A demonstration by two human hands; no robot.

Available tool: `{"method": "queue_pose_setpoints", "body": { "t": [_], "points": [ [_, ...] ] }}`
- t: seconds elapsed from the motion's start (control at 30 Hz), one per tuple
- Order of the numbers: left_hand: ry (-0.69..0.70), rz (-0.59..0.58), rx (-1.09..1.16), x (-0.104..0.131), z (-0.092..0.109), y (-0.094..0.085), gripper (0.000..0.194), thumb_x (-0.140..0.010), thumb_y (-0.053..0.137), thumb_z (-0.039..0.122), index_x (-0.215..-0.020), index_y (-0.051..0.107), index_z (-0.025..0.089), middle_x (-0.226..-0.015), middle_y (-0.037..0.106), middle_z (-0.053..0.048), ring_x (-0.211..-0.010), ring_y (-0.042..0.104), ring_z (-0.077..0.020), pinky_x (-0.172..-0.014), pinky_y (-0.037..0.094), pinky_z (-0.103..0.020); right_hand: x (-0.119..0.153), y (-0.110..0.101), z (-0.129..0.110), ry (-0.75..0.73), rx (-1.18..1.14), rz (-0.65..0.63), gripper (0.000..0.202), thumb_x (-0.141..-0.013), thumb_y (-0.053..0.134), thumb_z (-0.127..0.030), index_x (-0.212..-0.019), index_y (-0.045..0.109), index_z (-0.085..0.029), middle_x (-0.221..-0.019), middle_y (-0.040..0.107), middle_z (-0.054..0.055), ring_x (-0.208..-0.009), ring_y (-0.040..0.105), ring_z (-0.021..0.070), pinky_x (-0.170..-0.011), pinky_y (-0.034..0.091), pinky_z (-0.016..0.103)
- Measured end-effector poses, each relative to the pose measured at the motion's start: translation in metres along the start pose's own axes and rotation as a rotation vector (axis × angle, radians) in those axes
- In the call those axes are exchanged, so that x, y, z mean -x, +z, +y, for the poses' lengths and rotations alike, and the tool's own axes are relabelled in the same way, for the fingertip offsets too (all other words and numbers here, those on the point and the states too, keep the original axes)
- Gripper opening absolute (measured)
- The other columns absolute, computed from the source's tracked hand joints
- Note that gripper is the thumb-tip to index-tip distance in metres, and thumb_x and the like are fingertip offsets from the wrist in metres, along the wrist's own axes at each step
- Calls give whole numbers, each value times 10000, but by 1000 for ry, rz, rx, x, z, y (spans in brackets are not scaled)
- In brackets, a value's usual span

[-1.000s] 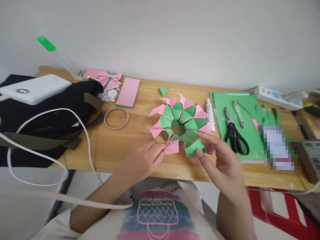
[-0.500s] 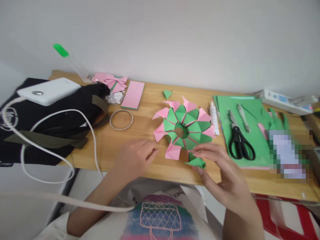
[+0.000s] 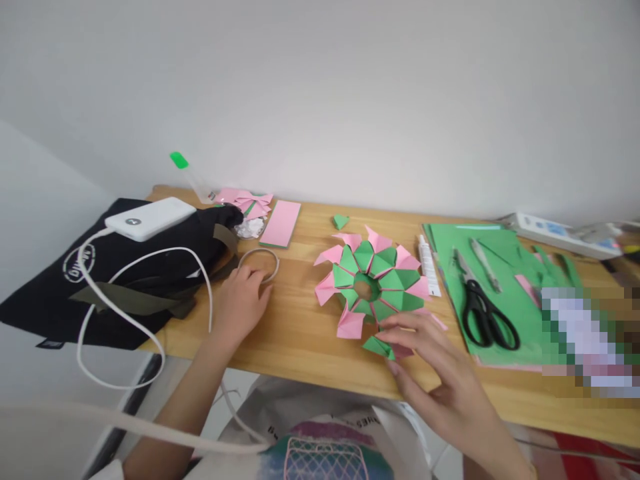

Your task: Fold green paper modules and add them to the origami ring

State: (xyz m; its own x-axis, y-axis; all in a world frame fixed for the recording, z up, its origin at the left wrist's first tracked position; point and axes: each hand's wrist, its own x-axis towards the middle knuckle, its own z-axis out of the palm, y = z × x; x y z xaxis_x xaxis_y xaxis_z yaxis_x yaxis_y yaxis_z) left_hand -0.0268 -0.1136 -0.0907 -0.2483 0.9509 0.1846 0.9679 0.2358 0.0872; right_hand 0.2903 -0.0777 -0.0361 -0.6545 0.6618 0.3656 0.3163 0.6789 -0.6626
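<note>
A ring of folded green and pink paper, shaped like an open flower (image 3: 373, 308), lies on the wooden table. My right hand (image 3: 435, 363) is at its near right side, thumb and fingers closed about a green folded flap (image 3: 379, 347) there; the fingers cover part of that edge. Further left, my left hand (image 3: 245, 300) lies at the near rim of a thin pale ring (image 3: 273, 259), possibly a tape roll. Its fingers are somewhat bent and apart, with the fingertips touching or just over the rim; nothing shows lifted in them.
Behind the flower lie a small green folded piece (image 3: 341, 221) and a pink paper stack (image 3: 281, 224). A glue tube (image 3: 429, 265), black scissors (image 3: 483, 313) and green sheets (image 3: 520, 267) are on the right. A black bag (image 3: 115, 267) bears a white power bank (image 3: 151, 219) with a cable.
My left hand has moved from beside the flower leftward to the pale ring. My right hand stays at the flower's near flap, which has shifted slightly. The camera view has tilted upward.
</note>
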Motion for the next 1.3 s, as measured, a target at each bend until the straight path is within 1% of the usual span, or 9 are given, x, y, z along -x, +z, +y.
{"method": "queue_pose_setpoints", "body": {
  "t": [0.13,0.27,0.53,0.63,0.73,0.8,0.93,1.1,1.3],
  "points": [
    [-39,-52,-6,-8,11,0,281,-867,512,241,-1064,683,139,-1028,647,-156,-1013,599,-340,-827,508,-448,4,0,-2,5,1,4,322,-860,563,-80,-1138,584,-241,-1121,592,70,-1077,569,170,-901,493,304],
    [-71,-89,12,-16,14,1,289,-904,455,249,-995,701,127,-1001,642,-170,-1008,598,-354,-819,496,-458,9,0,-5,7,-22,38,307,-856,565,-73,-1121,590,-228,-1101,608,76,-1090,573,183,-916,485,321],
    [-72,-60,187,-15,10,2,248,-879,433,170,-930,674,139,-1010,667,-147,-1016,614,-304,-888,497,-425,21,0,-11,51,-54,79,295,-856,576,-73,-1110,615,-217,-1122,606,77,-1113,574,182,-912,491,307],
    [-70,-13,288,-2,11,-10,235,-877,453,192,-968,661,134,-976,690,-126,-941,640,-277,-848,522,-416,25,1,-13,41,-56,115,311,-852,575,-60,-1116,615,-219,-1111,611,69,-1091,580,173,-901,489,298],
    [-60,55,448,20,19,-35,234,-910,500,311,-1027,656,182,-962,713,-68,-805,668,-207,-738,563,-343,28,3,-17,25,-103,181,307,-843,578,-41,-1087,628,-220,-1068,624,58,-1055,587,170,-895,482,299],
    [-7,133,834,36,29,-56,178,-876,608,335,-992,669,215,-897,731,-34,-770,684,-186,-708,572,-310,27,6,-22,20,-171,248,330,-843,577,-35,-1106,629,-229,-1047,632,50,-1040,590,173,-904,475,311],
    [196,42,1204,56,56,-90,74,-880,641,231,-929,680,272,-769,721,14,-699,673,-151,-621,560,-253,15,17,-40,54,-325,352,466,-877,558,-62,-1298,542,-261,-1052,640,38,-1025,593,174,-933,473,340],
    [346,57,1167,58,77,-96,177,-881,635,156,-1010,674,271,-891,704,6,-774,643,-127,-698,542,-245,-8,23,-63,5,-179,319,440,-892,590,-147,-1317,527,-240,-1117,605,55,-1065,574,179,-942,476,345],
    [413,71,1043,62,84,-94,236,-895,584,102,-1063,639,259,-906,675,14,-816,630,-115,-731,520,-238,-13,24,-69,-10,-109,354,365,-887,584,-124,-1242,566,-208,-1132,585,60,-1087,563,160,-944,477,317]
  ]
}}
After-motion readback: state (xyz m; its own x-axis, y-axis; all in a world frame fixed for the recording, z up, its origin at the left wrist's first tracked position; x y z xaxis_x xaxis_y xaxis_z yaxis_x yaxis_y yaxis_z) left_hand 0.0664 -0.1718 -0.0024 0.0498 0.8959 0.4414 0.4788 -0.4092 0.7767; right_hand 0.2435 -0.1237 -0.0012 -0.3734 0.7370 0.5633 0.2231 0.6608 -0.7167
